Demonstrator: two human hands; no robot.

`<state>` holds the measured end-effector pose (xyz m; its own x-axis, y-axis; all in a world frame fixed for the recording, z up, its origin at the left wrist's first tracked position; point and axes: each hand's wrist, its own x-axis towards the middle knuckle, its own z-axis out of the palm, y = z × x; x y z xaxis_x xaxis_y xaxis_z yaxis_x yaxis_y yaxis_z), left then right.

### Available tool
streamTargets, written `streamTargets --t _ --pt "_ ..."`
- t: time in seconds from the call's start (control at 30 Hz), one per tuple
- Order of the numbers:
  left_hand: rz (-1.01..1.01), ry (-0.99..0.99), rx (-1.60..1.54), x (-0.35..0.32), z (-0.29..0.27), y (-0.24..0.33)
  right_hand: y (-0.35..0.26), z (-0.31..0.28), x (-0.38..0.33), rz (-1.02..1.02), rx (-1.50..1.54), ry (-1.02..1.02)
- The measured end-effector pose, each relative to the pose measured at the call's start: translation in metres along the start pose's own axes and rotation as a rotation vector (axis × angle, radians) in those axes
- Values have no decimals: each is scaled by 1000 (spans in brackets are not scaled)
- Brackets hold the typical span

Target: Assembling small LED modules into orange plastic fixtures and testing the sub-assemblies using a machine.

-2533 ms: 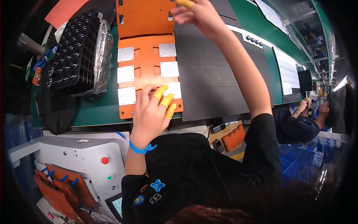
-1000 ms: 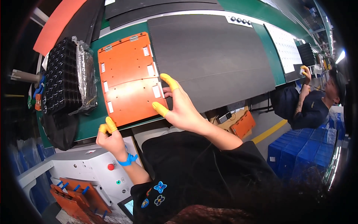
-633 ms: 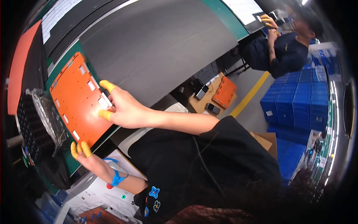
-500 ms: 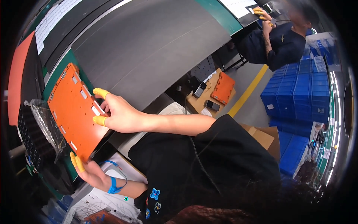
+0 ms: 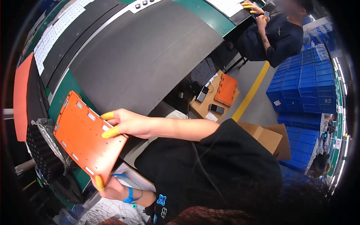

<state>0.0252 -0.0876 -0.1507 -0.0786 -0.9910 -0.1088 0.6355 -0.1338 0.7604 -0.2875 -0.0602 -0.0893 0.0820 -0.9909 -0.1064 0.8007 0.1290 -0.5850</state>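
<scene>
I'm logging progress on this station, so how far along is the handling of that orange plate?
Done: the orange plate is off the green bench, tilted in the air. In hand: the left hand grips its near corner and the right hand its right edge. Left: it has not been set down anywhere; the grey belt beside it carries nothing.

Two orange plates: one held plate [image 5: 86, 138] near left, one smaller plate [image 5: 226, 89] far right. One cardboard box [image 5: 270, 138]. One black tray [image 5: 42, 154].

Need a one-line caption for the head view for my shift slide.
Both hands, left hand and right hand, in yellow finger cots, hold an orange carrier plate beside the grey conveyor belt.
</scene>
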Motion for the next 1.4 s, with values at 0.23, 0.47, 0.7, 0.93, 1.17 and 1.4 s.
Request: streamTargets --t 0.23,0.47,0.7,0.93,1.17,1.4 --pt "168 -81 168 -29 33 -17 4 6 -34 39 -131 -82" --pt "164 -74 224 -25 66 -33 -8 7 -67 -106 -277 25" --pt "-164 -425 216 -12 112 -42 -15 -14 -91 -171 -256 130" --pt "219 -393 994 18 140 -42 -33 -20 -92 -210 -285 219" --pt "257 -310 897 48 95 -45 -27 -17 -78 -139 -303 256" --pt "364 -148 1042 9 69 -18 -14 -8 -64 -126 -441 290"
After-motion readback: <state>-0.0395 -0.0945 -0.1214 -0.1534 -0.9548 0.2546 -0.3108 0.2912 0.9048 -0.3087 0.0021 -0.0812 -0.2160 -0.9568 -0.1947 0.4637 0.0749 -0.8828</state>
